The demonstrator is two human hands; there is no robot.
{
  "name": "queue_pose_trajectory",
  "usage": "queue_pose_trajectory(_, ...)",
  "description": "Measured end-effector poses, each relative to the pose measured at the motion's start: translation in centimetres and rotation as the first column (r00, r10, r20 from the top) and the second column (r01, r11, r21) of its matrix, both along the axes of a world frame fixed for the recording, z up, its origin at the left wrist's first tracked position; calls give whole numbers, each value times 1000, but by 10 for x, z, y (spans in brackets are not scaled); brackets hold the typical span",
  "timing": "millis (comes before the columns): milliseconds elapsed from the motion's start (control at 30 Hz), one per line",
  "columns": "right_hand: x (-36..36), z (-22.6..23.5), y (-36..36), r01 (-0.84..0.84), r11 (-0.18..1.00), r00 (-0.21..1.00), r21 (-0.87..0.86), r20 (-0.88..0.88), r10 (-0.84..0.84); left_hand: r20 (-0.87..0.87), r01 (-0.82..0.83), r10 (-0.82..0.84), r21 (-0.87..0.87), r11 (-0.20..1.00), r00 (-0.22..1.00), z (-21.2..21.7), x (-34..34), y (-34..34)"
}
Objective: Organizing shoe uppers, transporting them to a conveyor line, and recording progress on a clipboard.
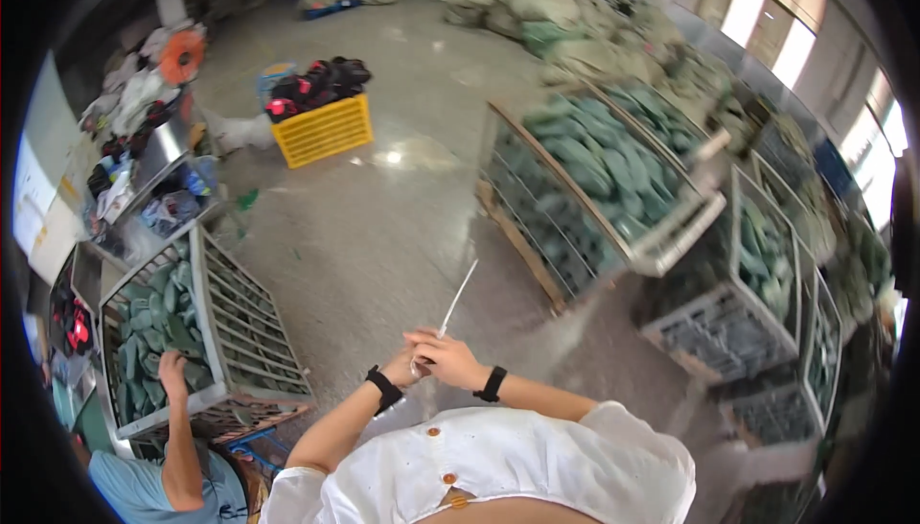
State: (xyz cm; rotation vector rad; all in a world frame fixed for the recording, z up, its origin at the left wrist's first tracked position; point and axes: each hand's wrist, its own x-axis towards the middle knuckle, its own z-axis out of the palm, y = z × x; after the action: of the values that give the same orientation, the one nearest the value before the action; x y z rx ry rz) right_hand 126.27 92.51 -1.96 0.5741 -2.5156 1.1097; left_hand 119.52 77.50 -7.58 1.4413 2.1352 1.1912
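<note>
In the head view a wide, glossy grey concrete floor [383, 227] is seen, ringed by wire-mesh cages [613, 188] filled with grey-green pieces, a yellow crate [324, 129] of dark and red items, and heaped sacks [537, 6] along the far wall under bright windows. A thin white strip [458, 299] is pinched at its lower end between the left hand [402, 369] and right hand [448, 359], both closed on it before the chest, its upper end slanting out over the floor. At lower left, another person's hand [172, 371] is laid on the pieces in a cage.
</note>
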Motion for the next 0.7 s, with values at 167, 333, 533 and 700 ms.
queue_pose_trajectory(167,-161,18,-32,-16,999,925,-41,379,30,898,-499,239,-25,866,370,30,-127,-25)
queue_pose_trajectory(333,-314,9,-84,-235,969,953,-79,179,246,867,-698,450,-186,692,216,41,-245,-83)
queue_pose_trajectory(533,-508,-24,-154,-395,881,844,-259,276,460,978,-771,143,28,636,152,36,-398,-163)
queue_pose_trajectory(700,-667,-5,-178,-420,894,855,-156,263,447,997,-880,-73,44,473,10,48,-560,-211)
